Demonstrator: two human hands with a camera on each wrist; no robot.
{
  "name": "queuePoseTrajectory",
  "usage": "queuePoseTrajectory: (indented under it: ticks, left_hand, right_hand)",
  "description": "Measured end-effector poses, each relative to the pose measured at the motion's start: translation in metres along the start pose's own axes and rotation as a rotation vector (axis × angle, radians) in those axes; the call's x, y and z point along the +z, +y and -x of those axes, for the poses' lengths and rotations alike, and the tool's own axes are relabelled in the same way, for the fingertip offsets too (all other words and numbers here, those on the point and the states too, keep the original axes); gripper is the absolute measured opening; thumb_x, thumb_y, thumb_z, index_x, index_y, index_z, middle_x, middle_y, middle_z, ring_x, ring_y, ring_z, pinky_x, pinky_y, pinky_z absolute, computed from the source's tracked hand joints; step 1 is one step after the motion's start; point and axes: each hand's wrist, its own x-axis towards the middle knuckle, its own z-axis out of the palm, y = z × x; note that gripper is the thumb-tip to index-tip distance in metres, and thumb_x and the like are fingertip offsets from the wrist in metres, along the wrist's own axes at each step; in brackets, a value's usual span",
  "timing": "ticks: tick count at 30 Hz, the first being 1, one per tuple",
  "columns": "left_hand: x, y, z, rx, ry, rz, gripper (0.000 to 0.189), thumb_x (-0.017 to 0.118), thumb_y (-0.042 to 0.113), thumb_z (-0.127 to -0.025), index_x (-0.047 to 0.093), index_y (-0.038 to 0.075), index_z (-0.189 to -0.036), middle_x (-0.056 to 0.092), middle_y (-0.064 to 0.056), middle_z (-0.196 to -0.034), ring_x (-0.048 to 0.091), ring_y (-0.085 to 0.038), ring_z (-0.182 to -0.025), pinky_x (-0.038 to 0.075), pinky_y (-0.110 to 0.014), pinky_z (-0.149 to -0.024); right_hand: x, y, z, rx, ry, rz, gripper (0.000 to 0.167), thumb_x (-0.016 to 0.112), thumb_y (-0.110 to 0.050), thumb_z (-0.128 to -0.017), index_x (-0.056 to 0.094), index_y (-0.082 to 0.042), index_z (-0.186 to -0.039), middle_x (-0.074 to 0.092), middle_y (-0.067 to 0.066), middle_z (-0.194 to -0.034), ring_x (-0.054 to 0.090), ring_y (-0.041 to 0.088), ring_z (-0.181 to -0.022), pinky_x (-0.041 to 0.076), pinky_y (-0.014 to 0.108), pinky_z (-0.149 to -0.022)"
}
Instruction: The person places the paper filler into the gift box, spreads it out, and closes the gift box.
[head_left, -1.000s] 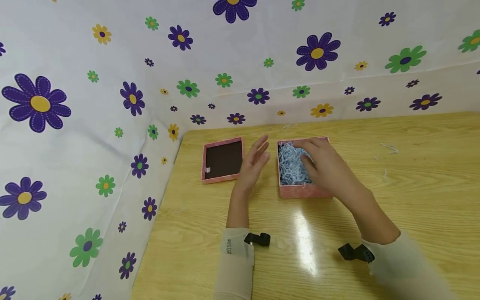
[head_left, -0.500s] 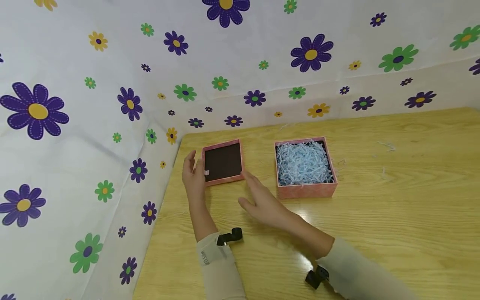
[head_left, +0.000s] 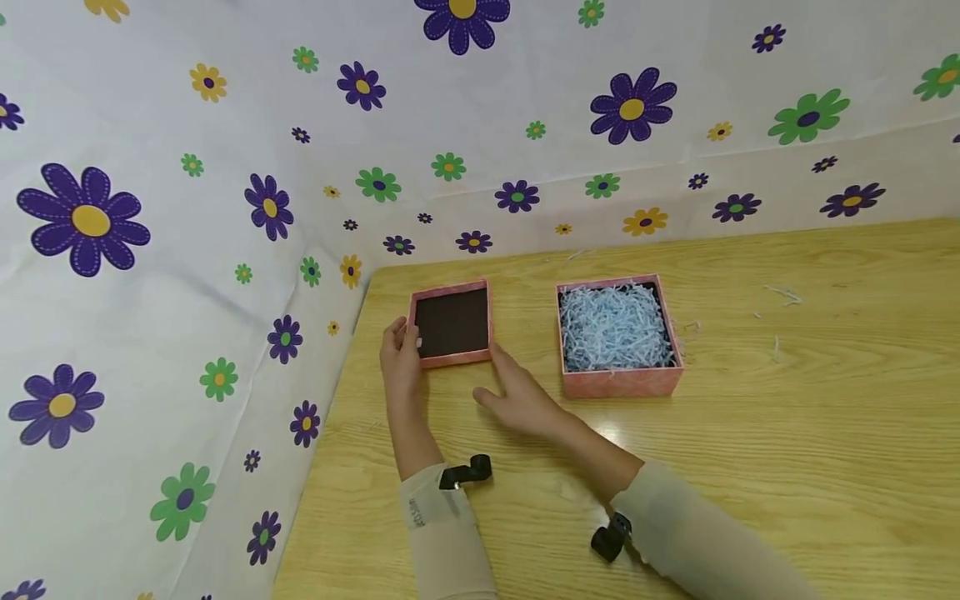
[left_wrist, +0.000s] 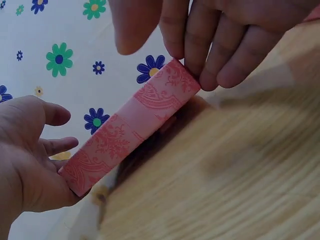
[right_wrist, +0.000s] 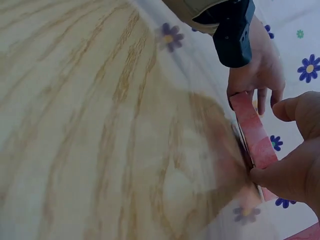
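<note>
A shallow pink box lid point(head_left: 454, 361), dark inside, lies with its hollow side up at the left of the table. My left hand point(head_left: 400, 362) rests against its left side near the front corner, thumb apart from the fingers. In the left wrist view, the lid's patterned wall point(left_wrist: 122, 130) shows between both hands. My right hand point(head_left: 521, 402) touches the lid's right front corner with nearly straight fingers, the thumb spread away. To the right stands the deeper pink box point(head_left: 624, 384), filled with light-blue shredded paper point(head_left: 615, 327).
Loose paper shreds point(head_left: 784, 295) lie on the wooden table point(head_left: 787, 467) right of the box. White cloth with printed flowers point(head_left: 570, 100) hangs behind the table and along its left edge.
My right hand has left the paper-filled box and moved left to the lid's right corner. My left hand has moved from the lid's right to its left side. The lid has barely shifted.
</note>
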Motion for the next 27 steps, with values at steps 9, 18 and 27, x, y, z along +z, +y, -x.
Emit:
queuePoseTrajectory:
  ticks: [9,18,27]
  left_hand:
    - [0.020,0.037,0.012,0.102,-0.018,0.020,0.043,0.050,0.030,-0.113,0.051,0.014,-0.153,0.049,-0.009,-0.158,0.047,-0.022,-0.144,0.037,-0.044,-0.122]
    - [0.067,0.081,0.052,0.283,-0.184,-0.093,0.044,0.038,0.019,-0.115,0.046,0.010,-0.157,0.046,-0.007,-0.163,0.042,-0.022,-0.151,0.033,-0.044,-0.125]
    - [0.110,0.094,0.081,0.337,-0.319,-0.118,0.043,0.037,0.011,-0.115,0.051,0.023,-0.154,0.046,0.001,-0.163,0.044,-0.023,-0.150,0.039,-0.041,-0.122]
  right_hand:
    - [-0.023,-0.041,0.031,0.003,0.104,-0.006,0.088,0.065,-0.024,-0.105,0.008,-0.001,-0.169,0.012,0.019,-0.175,0.015,0.035,-0.161,0.020,0.055,-0.129]
    - [-0.068,-0.067,0.071,-0.039,0.317,0.037,0.089,0.068,-0.020,-0.102,0.011,-0.003,-0.169,0.014,0.017,-0.175,0.026,0.039,-0.158,0.032,0.062,-0.122]
    - [-0.118,-0.059,0.095,-0.066,0.665,0.128,0.057,0.067,-0.012,-0.102,0.049,0.007,-0.152,0.058,0.024,-0.148,0.062,0.042,-0.127,0.053,0.057,-0.103]
